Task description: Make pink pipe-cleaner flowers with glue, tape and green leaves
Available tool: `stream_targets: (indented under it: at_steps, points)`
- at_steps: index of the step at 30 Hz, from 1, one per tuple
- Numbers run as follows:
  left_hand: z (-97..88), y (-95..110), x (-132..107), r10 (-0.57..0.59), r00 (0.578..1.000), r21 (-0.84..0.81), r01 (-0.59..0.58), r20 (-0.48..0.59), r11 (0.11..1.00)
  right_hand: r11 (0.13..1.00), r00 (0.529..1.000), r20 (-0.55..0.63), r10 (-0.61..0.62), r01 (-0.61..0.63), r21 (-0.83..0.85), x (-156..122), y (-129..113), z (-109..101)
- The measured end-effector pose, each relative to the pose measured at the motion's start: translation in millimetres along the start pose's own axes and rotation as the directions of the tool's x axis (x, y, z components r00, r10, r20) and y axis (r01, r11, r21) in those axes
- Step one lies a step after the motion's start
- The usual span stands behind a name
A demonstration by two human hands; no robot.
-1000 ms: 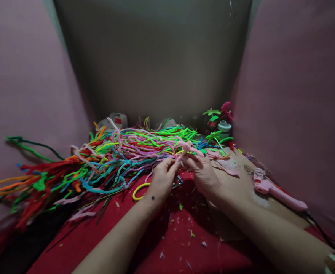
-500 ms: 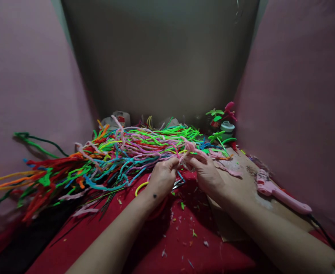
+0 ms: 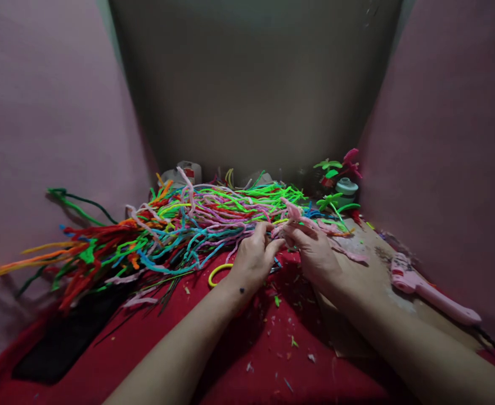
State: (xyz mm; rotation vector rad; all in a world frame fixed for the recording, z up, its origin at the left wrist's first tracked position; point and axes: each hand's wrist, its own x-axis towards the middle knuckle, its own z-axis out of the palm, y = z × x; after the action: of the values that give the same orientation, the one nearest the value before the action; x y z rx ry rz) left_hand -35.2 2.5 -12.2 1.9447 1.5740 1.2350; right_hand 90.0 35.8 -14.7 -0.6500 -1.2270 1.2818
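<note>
The right hand (image 3: 300,236) pinches a pale pink pipe-cleaner piece (image 3: 295,212) between thumb and fingers, above the near edge of the pile and just in front of its right half. One fuzzy end of the piece sticks up past the fingertips; its lower part is hidden by the hand. The left hand (image 3: 253,254) is just beside it, thumb and forefinger parted with a gap between them; whether their tips touch the pink piece, I cannot tell.

Behind and to the left spreads a loose pile of pipe cleaners (image 3: 214,211), in green, pink, red, blue, yellow and orange, with orange and red ends trailing far left. The counter under the hands has a red cover (image 3: 230,365) strewn with small scraps (image 3: 277,302). Scissors lie below the left hand, partly covered by it: a yellow handle loop (image 3: 219,274) shows on one side, a bit of metal blade on the other.

To the right a sheet of cardboard (image 3: 369,253) carries pink strips (image 3: 349,250) and a pink glue gun (image 3: 435,295), whose cord runs off towards the lower right. At the cardboard's far end are a pale green jar (image 3: 347,190), green pipe-cleaner shapes (image 3: 329,201) and a deep pink one (image 3: 351,160). A flat black object (image 3: 70,337) lies at the lower left, partly under the trailing stems.
</note>
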Motion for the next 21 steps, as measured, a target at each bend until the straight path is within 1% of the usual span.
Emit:
stream_targets:
  at_steps: [2, 5, 7, 9, 13, 15, 17, 19, 21]
  points:
    - [4.4, 0, -4, 0.039, 0.999, 0.145, -0.034, -0.028, 0.989, 1.000, 1.000, -0.009, -0.012, 0.011, -0.029, -1, 1, 0]
    - [8.4, -3, -9, 0.091, 0.995, 0.380, -0.072, -0.033, 0.922, 0.993, 0.999, 0.000, -0.040, 0.040, -0.110, -2, 3, 0]
    - [9.3, -4, -10, 0.097, 0.995, 0.433, -0.071, -0.038, 0.899, 0.986, 0.998, 0.014, -0.055, 0.057, -0.156, -3, 4, -1]
    - [9.0, -5, -9, 0.103, 0.993, 0.408, -0.071, -0.057, 0.910, 0.984, 0.997, 0.034, -0.063, 0.068, -0.167, -4, 2, 0]
    - [7.0, -2, -8, 0.103, 0.990, 0.268, -0.074, -0.096, 0.961, 0.991, 0.997, 0.040, -0.068, 0.072, -0.110, -7, -1, 4]
    - [6.1, 0, -8, 0.089, 0.989, 0.113, -0.077, -0.114, 0.991, 0.997, 0.999, 0.031, -0.036, 0.037, -0.064, -8, -1, 4]
    - [4.9, 1, -6, 0.039, 0.992, -0.097, -0.051, -0.121, 0.994, 0.999, 0.999, 0.042, -0.006, 0.008, -0.049, -9, 0, 4]
    - [3.4, 4, -4, -0.050, 0.995, -0.317, 0.022, -0.081, 0.948, 0.999, 0.997, 0.071, 0.007, -0.003, -0.054, -7, 1, 2]
    - [1.4, 8, -3, -0.136, 0.991, -0.505, 0.120, 0.005, 0.855, 0.999, 0.995, 0.101, 0.002, 0.002, -0.042, -4, 3, 0]
